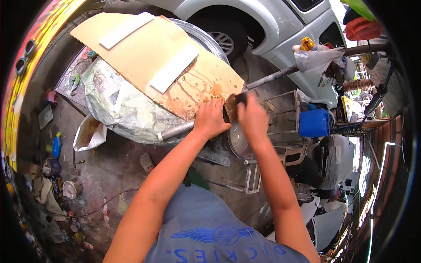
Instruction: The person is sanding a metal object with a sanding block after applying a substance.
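My left hand (211, 118) is closed at the near right corner of a tan board (131, 59), its thumb and fingers around a small brown, dark-edged piece (230, 109). Against the far side of that piece, my right hand (254, 115) grips a small black block (240, 99); motion smears its fingers. Wet brown streaks and drops cover the board near my left hand. Two white rectangular blocks lie on the board, a nearer one (174, 69) and a farther one (126, 30).
Beneath the board is a rounded form wrapped in plastic sheeting (118, 101), with a metal pipe (175, 130) along its near side. A silver vehicle (280, 30) stands beyond. To the right are a metal frame (252, 179) and a blue container (314, 122). Tins and a blue bottle (57, 145) sit at left.
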A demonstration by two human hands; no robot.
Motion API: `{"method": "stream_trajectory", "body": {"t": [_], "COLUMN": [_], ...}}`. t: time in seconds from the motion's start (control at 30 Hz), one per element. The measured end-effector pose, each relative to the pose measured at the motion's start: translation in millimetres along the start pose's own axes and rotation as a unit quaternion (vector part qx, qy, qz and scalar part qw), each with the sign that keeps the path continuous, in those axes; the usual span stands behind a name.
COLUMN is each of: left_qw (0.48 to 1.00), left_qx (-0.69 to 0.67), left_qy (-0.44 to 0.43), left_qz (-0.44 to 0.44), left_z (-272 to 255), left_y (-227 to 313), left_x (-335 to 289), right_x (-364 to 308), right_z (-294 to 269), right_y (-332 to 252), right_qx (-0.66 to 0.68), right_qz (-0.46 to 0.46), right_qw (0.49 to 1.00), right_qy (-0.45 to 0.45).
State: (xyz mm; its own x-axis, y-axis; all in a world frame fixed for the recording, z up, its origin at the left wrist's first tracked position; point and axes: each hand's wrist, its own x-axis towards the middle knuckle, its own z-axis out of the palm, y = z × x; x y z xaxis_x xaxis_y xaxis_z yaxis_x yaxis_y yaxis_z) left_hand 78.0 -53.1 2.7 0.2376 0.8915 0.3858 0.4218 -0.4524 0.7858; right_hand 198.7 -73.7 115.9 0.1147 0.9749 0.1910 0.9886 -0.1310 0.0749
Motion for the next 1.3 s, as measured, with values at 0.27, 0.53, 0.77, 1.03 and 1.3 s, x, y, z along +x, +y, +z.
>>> {"method": "stream_trajectory", "body": {"t": [0.27,0.53,0.77,1.03,1.3], "left_qw": [1.000,1.000,1.000,0.999,1.000], "left_qx": [0.000,0.014,-0.004,0.007,0.002], "left_qy": [0.014,0.005,0.012,-0.028,0.000], "left_qz": [-0.001,0.007,0.010,-0.040,-0.014], "left_z": [4.5,6.7,5.6,0.0,4.3], "left_y": [-7.6,-4.4,-3.4,1.0,-3.5], "left_x": [-1.1,-0.9,0.2,0.9,1.8], "right_x": [-10.5,-28.6,-24.3,-26.3,-15.1], "right_z": [2.1,-1.3,-1.6,-1.9,1.4], "right_y": [-7.8,-12.9,-7.6,-4.4,-15.1], "right_qx": [0.013,0.039,0.048,0.040,0.048], "right_qz": [-0.026,-0.065,-0.032,-0.037,-0.026], "right_qw": [1.000,0.997,0.998,0.998,0.998], "right_qy": [-0.011,-0.006,0.013,0.006,0.013]}}
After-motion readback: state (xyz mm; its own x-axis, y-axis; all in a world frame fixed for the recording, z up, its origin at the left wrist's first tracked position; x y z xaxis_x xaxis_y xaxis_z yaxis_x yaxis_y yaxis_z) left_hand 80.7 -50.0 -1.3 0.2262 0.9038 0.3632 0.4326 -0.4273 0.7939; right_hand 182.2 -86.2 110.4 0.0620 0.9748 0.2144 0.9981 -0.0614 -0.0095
